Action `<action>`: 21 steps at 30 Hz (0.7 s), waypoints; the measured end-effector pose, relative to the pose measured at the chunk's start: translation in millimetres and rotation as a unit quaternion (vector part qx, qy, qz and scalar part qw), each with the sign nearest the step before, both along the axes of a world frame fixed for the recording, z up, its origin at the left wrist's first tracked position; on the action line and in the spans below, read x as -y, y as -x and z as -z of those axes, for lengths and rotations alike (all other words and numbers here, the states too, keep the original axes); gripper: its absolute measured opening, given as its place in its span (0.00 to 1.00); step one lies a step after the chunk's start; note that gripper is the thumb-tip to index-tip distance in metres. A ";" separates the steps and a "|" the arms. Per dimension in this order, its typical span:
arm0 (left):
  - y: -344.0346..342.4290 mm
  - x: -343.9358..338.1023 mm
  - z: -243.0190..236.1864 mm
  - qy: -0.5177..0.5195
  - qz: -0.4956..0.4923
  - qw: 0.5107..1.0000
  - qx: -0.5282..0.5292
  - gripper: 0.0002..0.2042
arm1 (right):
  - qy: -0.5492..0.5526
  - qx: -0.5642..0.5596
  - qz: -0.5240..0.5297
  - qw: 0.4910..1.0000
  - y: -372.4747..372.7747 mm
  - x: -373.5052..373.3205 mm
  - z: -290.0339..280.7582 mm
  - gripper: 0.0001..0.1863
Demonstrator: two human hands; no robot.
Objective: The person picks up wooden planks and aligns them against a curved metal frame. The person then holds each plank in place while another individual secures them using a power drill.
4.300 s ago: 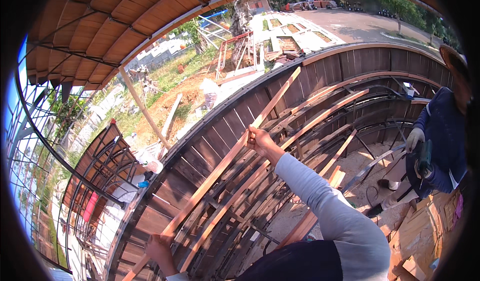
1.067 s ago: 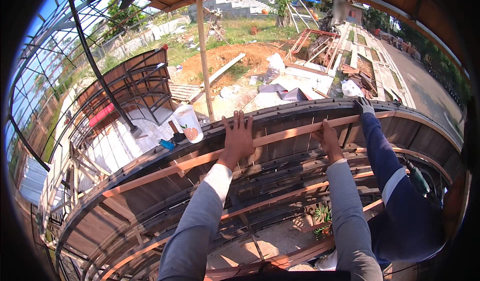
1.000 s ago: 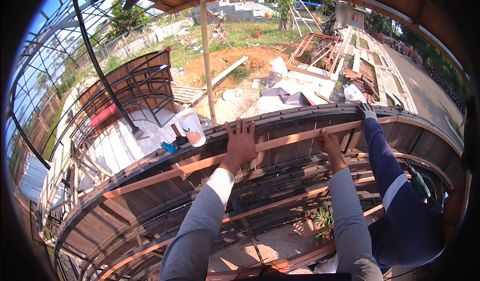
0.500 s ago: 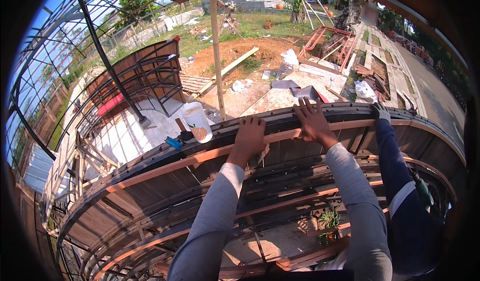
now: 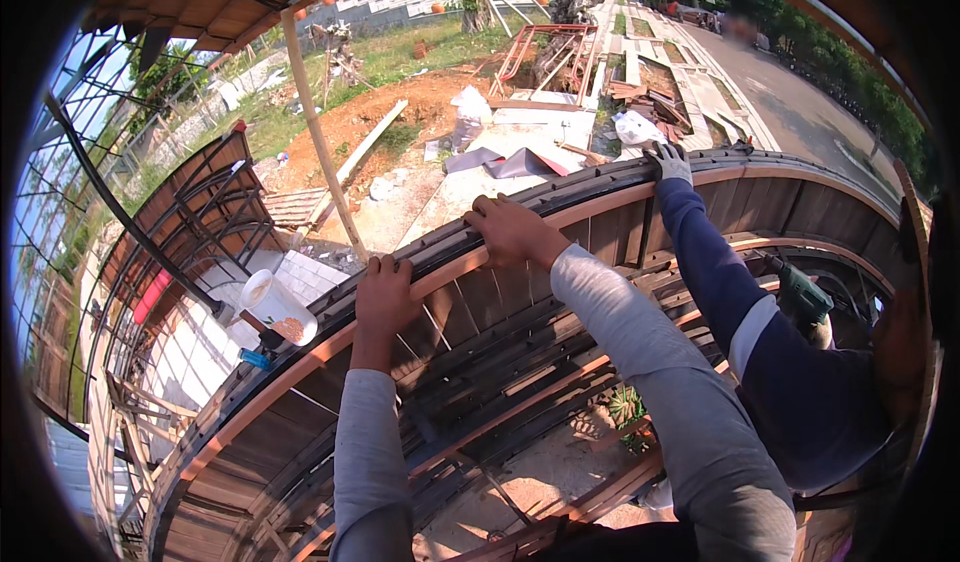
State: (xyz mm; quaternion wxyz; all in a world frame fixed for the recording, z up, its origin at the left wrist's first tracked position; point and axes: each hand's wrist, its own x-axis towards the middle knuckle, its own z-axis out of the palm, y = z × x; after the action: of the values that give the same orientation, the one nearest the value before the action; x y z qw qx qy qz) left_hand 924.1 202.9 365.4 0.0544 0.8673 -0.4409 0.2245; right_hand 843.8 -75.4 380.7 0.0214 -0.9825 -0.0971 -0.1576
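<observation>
Head view: the reddish wooden strip (image 5: 447,273) lies along the inner side of the curved black rim (image 5: 600,181), beneath the bent fingers of the left hand (image 5: 383,299) and right hand (image 5: 512,232). Both grasp strip and rim together, fingers hooked over the top; the thumbs are hard to make out. Half a second ago the right fingers were splayed; now they curl. The strip, straight in the earliest frame, now bends with the rim. Farther right, a co-worker's gloved hand (image 5: 673,165) rests on the rim.
</observation>
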 end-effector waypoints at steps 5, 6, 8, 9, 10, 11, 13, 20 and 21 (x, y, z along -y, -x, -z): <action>-3.7 0.5 5.6 0.006 0.003 1.000 0.015 0.24 | 0.023 0.030 -0.014 0.999 -6.6 1.5 6.3 0.41; -5.5 0.9 5.9 0.008 0.005 1.000 0.020 0.24 | -0.002 0.024 -0.002 1.000 -4.7 3.8 3.5 0.41; -9.9 1.6 5.6 0.012 0.010 0.999 0.031 0.24 | -0.004 0.027 -0.006 1.000 -7.8 4.8 1.9 0.40; -10.9 0.7 6.1 0.010 0.013 0.999 0.046 0.24 | -0.005 0.030 -0.009 1.000 -10.0 6.5 2.4 0.40; -11.7 -0.5 6.6 0.008 0.017 0.998 0.061 0.25 | 0.002 0.044 -0.012 0.999 -11.5 6.9 4.3 0.41; -11.3 -2.1 7.7 0.008 0.019 0.997 0.075 0.25 | 0.010 0.058 -0.017 0.998 -13.0 6.7 7.9 0.42; -11.8 -1.3 9.6 0.009 0.020 0.997 0.073 0.24 | 0.021 0.072 -0.026 0.997 -16.5 10.5 12.4 0.44; -15.0 -5.9 13.7 -0.008 0.032 0.996 0.084 0.24 | 0.023 0.070 -0.033 0.997 -14.8 8.5 12.1 0.49; -15.0 -9.3 13.8 -0.012 0.030 0.996 0.087 0.24 | 0.018 0.057 -0.033 0.998 -17.7 5.5 12.7 0.49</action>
State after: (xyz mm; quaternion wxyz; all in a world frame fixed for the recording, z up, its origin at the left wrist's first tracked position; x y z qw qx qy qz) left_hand 939.1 212.3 351.5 0.0120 0.8315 -0.4722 0.2925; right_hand 861.6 -80.9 368.0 0.0027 -0.9684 -0.1330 -0.2109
